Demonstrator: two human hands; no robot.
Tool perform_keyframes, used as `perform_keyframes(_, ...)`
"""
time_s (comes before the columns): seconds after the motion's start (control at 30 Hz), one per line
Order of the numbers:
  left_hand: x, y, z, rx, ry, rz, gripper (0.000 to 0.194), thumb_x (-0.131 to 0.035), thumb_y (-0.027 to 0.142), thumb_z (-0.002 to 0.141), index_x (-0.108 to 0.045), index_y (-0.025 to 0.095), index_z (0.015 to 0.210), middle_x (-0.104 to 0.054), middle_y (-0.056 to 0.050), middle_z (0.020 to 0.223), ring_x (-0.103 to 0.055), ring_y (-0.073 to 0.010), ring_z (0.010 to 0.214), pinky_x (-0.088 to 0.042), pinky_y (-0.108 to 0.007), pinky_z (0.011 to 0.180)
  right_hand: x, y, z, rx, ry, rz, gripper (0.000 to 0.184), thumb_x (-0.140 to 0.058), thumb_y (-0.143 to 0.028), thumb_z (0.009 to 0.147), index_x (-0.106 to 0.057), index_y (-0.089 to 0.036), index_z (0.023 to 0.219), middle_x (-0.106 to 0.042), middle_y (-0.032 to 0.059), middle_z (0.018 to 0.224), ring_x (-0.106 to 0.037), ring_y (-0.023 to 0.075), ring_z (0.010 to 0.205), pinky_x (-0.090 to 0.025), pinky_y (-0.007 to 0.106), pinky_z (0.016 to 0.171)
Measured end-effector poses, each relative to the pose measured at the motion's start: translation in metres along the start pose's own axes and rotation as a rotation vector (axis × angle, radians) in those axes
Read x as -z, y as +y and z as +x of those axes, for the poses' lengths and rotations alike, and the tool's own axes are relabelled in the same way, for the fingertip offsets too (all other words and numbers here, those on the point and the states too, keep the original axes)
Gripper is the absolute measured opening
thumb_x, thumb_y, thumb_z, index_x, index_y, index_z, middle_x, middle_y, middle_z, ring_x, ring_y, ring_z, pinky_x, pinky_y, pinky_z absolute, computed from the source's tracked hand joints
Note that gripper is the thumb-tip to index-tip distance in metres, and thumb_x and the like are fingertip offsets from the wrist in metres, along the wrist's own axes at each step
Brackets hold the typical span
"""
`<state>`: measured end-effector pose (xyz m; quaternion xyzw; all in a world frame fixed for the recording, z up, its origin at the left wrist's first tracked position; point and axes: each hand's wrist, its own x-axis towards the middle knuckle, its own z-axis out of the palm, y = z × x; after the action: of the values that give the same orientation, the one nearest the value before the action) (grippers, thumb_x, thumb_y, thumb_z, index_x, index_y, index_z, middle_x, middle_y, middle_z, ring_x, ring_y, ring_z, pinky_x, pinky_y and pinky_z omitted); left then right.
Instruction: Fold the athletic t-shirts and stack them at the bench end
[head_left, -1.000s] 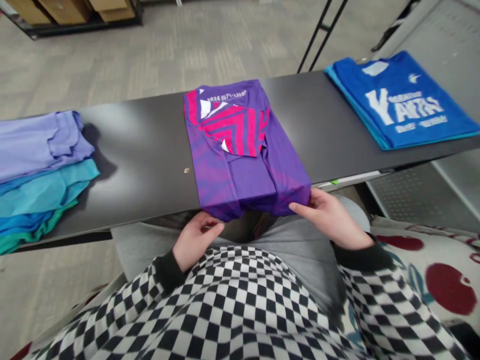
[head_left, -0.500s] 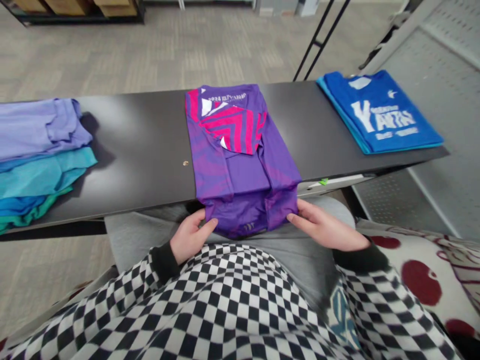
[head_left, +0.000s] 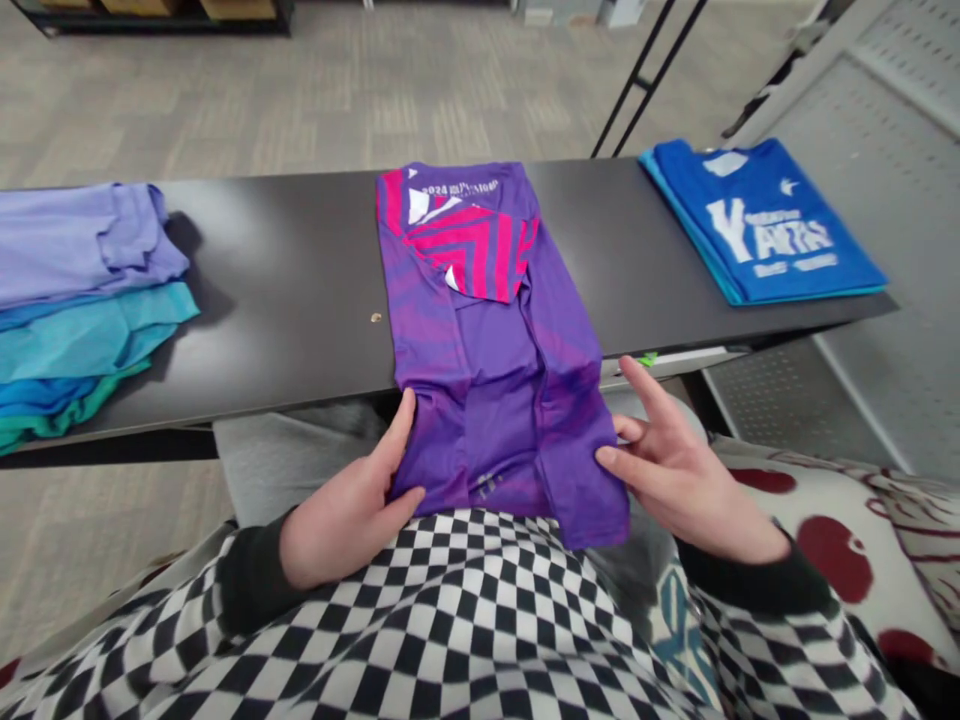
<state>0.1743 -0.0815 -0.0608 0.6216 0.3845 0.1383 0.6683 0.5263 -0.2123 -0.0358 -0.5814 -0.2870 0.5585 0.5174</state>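
A purple shirt point(head_left: 499, 345) with pink stripes and white print lies folded lengthwise, its near end hanging over the table's front edge towards my lap. At the shirt's lower left side, my left hand point(head_left: 349, 510) has its thumb over the cloth and its index finger along the edge; the other fingers are hidden. My right hand point(head_left: 675, 475) is by the lower right side, fingers spread, index raised off the cloth, thumb tip touching the edge. The shirt's lower right corner hangs free below that hand.
On the dark table point(head_left: 300, 270), a pile of lilac, teal, blue and green garments point(head_left: 82, 310) sits at the left. Folded blue shirts point(head_left: 772, 225) with white lettering lie at the right end. A grey perforated metal panel point(head_left: 885, 200) stands beyond them.
The near end of the shirt has come down closer to my body and lies flatter. Both hands have moved towards me and slightly outward; the right hand's fingers have spread from their pinch.
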Motion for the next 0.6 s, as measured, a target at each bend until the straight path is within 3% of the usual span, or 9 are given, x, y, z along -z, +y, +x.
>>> perform_keyframes(0.07,0.002,0.01,0.0,0.052,0.031,-0.028,0.117,-0.077,0.03,0.098,0.002,0.035,0.184,-0.081,-0.004,0.11,-0.078,-0.0202,0.086,-0.067,-0.035,0.084,-0.001,-0.004,-0.003,0.013,0.047,-0.013,0.092,-0.091,-0.033,0.093,-0.044,-0.05,0.17,-0.078,-0.001,0.108,-0.074,0.0155,0.083,-0.066,0.027,0.075)
perform_keyframes(0.1,0.002,0.016,0.001,0.046,0.061,-0.099,0.118,-0.078,0.034,0.097,0.003,0.037,0.183,-0.082,-0.004,0.109,-0.078,-0.0206,0.084,-0.068,-0.036,0.081,-0.002,-0.007,-0.004,0.032,0.083,-0.021,0.083,-0.09,-0.035,0.094,-0.051,-0.048,0.166,-0.079,0.0005,0.109,-0.075,0.0164,0.084,-0.067,0.027,0.075)
perform_keyframes(0.17,0.001,0.026,0.002,0.012,0.112,-0.275,0.119,-0.084,0.044,0.094,-0.006,0.041,0.183,-0.082,-0.007,0.118,-0.08,-0.0239,0.088,-0.069,-0.039,0.081,-0.003,-0.011,-0.007,0.072,0.118,-0.031,0.076,-0.089,-0.04,0.096,-0.055,-0.045,0.164,-0.079,0.0035,0.113,-0.076,0.0192,0.087,-0.068,0.03,0.075)
perform_keyframes(0.23,-0.001,0.03,0.003,-0.008,0.101,-0.4,0.116,-0.089,0.052,0.089,-0.019,0.043,0.182,-0.081,-0.01,0.129,-0.082,-0.0278,0.094,-0.07,-0.043,0.082,-0.005,-0.01,-0.009,0.061,0.042,-0.037,0.087,-0.088,-0.043,0.096,-0.044,-0.045,0.171,-0.079,0.0044,0.11,-0.076,0.0204,0.082,-0.069,0.032,0.07)
perform_keyframes(0.33,-0.006,0.018,0.003,0.041,-0.042,-0.431,0.11,-0.088,0.047,0.092,-0.025,0.04,0.181,-0.082,-0.01,0.121,-0.082,-0.0262,0.092,-0.069,-0.042,0.084,-0.008,0.002,-0.01,-0.042,-0.139,-0.042,0.095,-0.088,-0.04,0.097,-0.036,-0.041,0.176,-0.076,-0.0009,0.091,-0.072,0.017,0.066,-0.067,0.03,0.06)
perform_keyframes(0.4,-0.009,0.008,0.002,0.078,-0.104,-0.383,0.104,-0.082,0.042,0.098,-0.021,0.036,0.183,-0.082,-0.007,0.106,-0.081,-0.0226,0.087,-0.067,-0.038,0.083,-0.01,0.011,-0.01,-0.059,-0.15,-0.017,0.081,-0.088,-0.037,0.098,-0.048,-0.038,0.168,-0.073,-0.0042,0.083,-0.068,0.0144,0.06,-0.065,0.027,0.055)
perform_keyframes(0.47,-0.01,0.001,0.002,0.062,-0.077,-0.342,0.095,-0.076,0.042,0.103,-0.023,0.032,0.182,-0.08,-0.004,0.096,-0.079,-0.0201,0.08,-0.065,-0.035,0.079,-0.01,0.017,-0.01,-0.025,-0.086,0.021,0.057,-0.088,-0.035,0.097,-0.066,-0.035,0.15,-0.072,-0.0046,0.081,-0.067,0.0124,0.058,-0.063,0.024,0.053)
perform_keyframes(0.53,-0.011,-0.001,0.003,0.025,-0.026,-0.307,0.078,-0.071,0.044,0.105,-0.041,0.027,0.175,-0.078,-0.003,0.093,-0.077,-0.0191,0.076,-0.063,-0.034,0.075,-0.009,0.019,-0.01,0.01,-0.022,0.045,0.036,-0.09,-0.033,0.096,-0.077,-0.03,0.129,-0.072,-0.004,0.08,-0.067,0.0111,0.056,-0.061,0.023,0.052)
perform_keyframes(0.6,-0.011,-0.002,0.006,0.02,0.012,-0.2,0.053,-0.068,0.045,0.105,-0.066,0.023,0.154,-0.079,-0.004,0.095,-0.075,-0.0192,0.081,-0.062,-0.034,0.079,-0.008,0.017,-0.011,0.024,0.002,0.05,0.022,-0.092,-0.033,0.094,-0.081,-0.026,0.113,-0.073,-0.0027,0.079,-0.069,0.0112,0.056,-0.062,0.022,0.053)
